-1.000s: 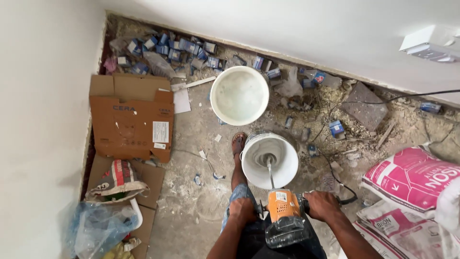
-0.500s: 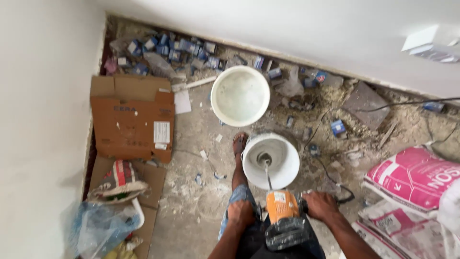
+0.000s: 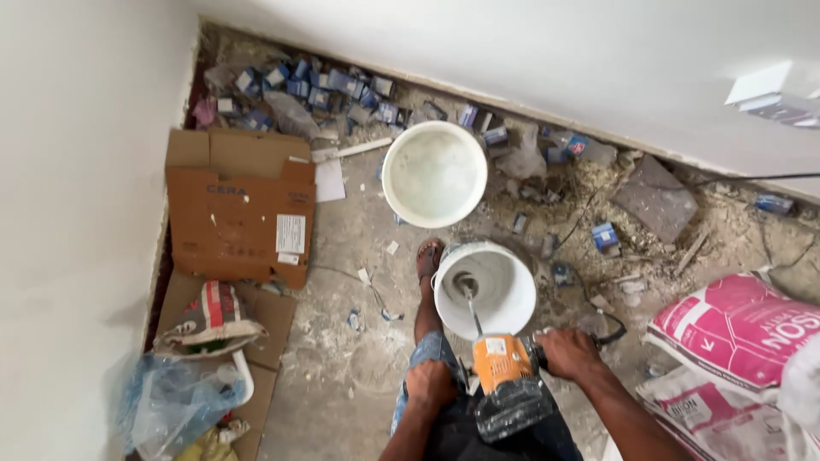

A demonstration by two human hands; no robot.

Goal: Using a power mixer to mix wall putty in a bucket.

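Where the dusty concrete floor (image 3: 342, 376) meets two white walls, pink-and-white sacks (image 3: 735, 333) lie at the right and flattened cardboard (image 3: 235, 213) at the left. A second white bucket (image 3: 434, 173) stands just beyond the nearer white bucket (image 3: 485, 288), which a sandalled foot (image 3: 428, 259) touches. An orange power mixer (image 3: 506, 376) dips its shaft into that nearer bucket. Left hand (image 3: 430, 384) and right hand (image 3: 568, 353) are each clenched on the mixer's side handles.
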